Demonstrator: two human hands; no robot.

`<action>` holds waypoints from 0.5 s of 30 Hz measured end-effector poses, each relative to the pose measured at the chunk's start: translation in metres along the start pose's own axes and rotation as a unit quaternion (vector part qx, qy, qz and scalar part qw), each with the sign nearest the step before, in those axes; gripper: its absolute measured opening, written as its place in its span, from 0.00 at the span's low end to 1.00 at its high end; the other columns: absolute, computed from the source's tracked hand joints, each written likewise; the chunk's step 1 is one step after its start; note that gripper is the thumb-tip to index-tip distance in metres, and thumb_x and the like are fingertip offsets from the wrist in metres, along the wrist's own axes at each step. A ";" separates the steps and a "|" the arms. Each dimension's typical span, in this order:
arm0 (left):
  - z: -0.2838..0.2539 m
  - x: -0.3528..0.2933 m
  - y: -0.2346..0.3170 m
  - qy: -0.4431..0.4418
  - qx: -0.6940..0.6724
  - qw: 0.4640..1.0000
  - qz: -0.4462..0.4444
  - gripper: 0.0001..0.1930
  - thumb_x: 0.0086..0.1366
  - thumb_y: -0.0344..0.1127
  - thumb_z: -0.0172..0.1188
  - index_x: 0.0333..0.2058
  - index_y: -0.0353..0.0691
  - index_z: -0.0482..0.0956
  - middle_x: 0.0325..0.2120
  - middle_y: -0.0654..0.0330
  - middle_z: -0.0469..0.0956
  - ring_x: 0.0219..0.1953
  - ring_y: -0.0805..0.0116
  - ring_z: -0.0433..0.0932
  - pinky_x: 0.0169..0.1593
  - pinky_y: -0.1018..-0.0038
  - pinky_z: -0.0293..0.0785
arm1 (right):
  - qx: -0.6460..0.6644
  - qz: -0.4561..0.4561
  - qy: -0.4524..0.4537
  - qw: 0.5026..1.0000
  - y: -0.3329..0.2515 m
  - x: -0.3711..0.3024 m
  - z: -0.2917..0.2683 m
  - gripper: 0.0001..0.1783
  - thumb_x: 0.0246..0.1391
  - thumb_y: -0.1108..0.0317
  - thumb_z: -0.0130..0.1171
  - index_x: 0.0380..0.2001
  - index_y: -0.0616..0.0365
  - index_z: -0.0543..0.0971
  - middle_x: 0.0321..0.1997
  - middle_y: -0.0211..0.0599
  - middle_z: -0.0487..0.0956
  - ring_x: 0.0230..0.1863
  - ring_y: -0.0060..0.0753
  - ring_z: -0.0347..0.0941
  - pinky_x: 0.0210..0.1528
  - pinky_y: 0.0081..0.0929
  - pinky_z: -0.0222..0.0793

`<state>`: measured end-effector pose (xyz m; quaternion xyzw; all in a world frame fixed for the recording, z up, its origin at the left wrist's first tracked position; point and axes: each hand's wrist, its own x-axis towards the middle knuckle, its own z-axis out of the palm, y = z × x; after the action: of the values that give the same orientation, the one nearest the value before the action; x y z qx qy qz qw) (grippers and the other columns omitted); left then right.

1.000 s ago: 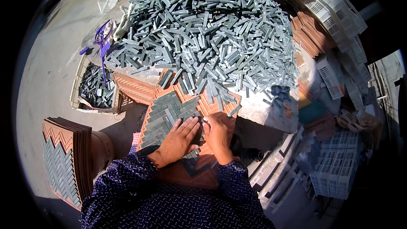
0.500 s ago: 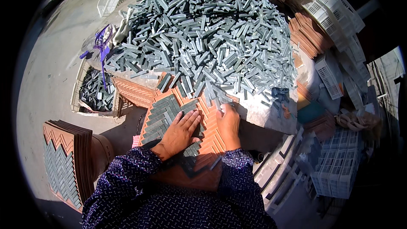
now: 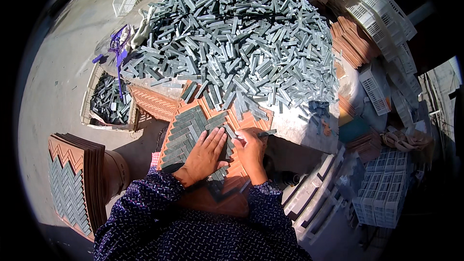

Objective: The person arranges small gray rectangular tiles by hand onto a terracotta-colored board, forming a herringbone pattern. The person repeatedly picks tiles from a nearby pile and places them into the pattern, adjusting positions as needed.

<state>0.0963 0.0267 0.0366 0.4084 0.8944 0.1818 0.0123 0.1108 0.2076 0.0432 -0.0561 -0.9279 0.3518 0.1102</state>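
An orange herringbone-grooved tray lies in front of me, its left part filled with dark grey-green stone strips in a zigzag. My left hand rests flat on the laid strips, fingers stretched out. Over the tray's middle, my right hand pinches a narrow stone strip between thumb and fingers, near the edge of the laid pattern. Another dark strip juts out to the right of this hand; whether it is gripped too I cannot tell. Several loose strips lie across the tray's far end.
A large heap of stone strips covers the table beyond the tray. At left stand a crate of darker strips and a stack of trays, the front one filled. White plastic crates and a pallet are at right.
My right hand has moved left and slightly nearer, from the loose strips at the tray's far end to the laid pattern, bringing a strip. My left hand has stayed almost still.
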 end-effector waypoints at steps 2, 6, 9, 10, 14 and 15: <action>0.000 0.000 0.000 0.003 -0.007 1.000 -0.004 0.44 0.59 0.59 0.53 0.63 0.29 0.55 0.66 0.45 0.52 0.68 0.49 0.51 0.68 0.52 0.46 | -0.012 -0.021 -0.002 1.000 -0.002 -0.001 -0.002 0.14 0.45 0.70 0.65 0.38 0.55 0.80 0.34 0.38 0.80 0.38 0.42 0.76 0.43 0.35 0.69; -0.008 0.005 0.002 0.024 0.002 1.000 0.015 0.43 0.59 0.59 0.53 0.63 0.31 0.56 0.66 0.49 0.54 0.68 0.52 0.52 0.68 0.52 0.46 | -0.042 -0.035 -0.009 0.998 0.004 -0.002 0.005 0.14 0.47 0.69 0.63 0.40 0.55 0.79 0.38 0.38 0.80 0.42 0.42 0.76 0.43 0.37 0.69; 0.002 0.007 -0.001 0.002 0.021 0.999 0.032 0.42 0.59 0.59 0.53 0.63 0.33 0.57 0.66 0.52 0.55 0.68 0.54 0.52 0.68 0.53 0.46 | -0.095 -0.048 -0.032 0.994 -0.003 0.003 -0.004 0.14 0.47 0.69 0.62 0.40 0.54 0.78 0.38 0.39 0.80 0.42 0.44 0.75 0.43 0.38 0.69; 0.007 0.005 -0.002 -0.011 0.026 0.999 0.034 0.42 0.59 0.59 0.53 0.63 0.33 0.57 0.66 0.53 0.55 0.68 0.55 0.53 0.68 0.53 0.46 | -0.082 -0.061 -0.036 0.994 0.000 0.003 0.000 0.15 0.48 0.69 0.61 0.42 0.55 0.77 0.36 0.41 0.79 0.41 0.47 0.75 0.42 0.40 0.69; 0.003 0.005 0.003 -0.021 0.010 1.000 0.021 0.42 0.59 0.58 0.54 0.63 0.32 0.56 0.66 0.50 0.55 0.68 0.53 0.54 0.68 0.52 0.45 | -0.105 -0.091 -0.042 0.989 0.000 0.000 -0.001 0.15 0.50 0.71 0.59 0.43 0.57 0.75 0.36 0.45 0.78 0.39 0.51 0.74 0.41 0.42 0.70; 0.004 0.003 0.002 -0.012 -0.004 1.000 0.019 0.42 0.59 0.58 0.54 0.63 0.32 0.57 0.66 0.50 0.55 0.67 0.53 0.54 0.68 0.52 0.45 | -0.110 -0.090 -0.048 0.989 -0.005 -0.001 -0.002 0.15 0.49 0.73 0.59 0.43 0.58 0.75 0.36 0.47 0.78 0.39 0.52 0.74 0.41 0.42 0.70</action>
<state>0.0966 0.0317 0.0342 0.4271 0.8857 0.1807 0.0214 0.1122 0.2053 0.0480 0.0326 -0.9665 0.2385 0.0895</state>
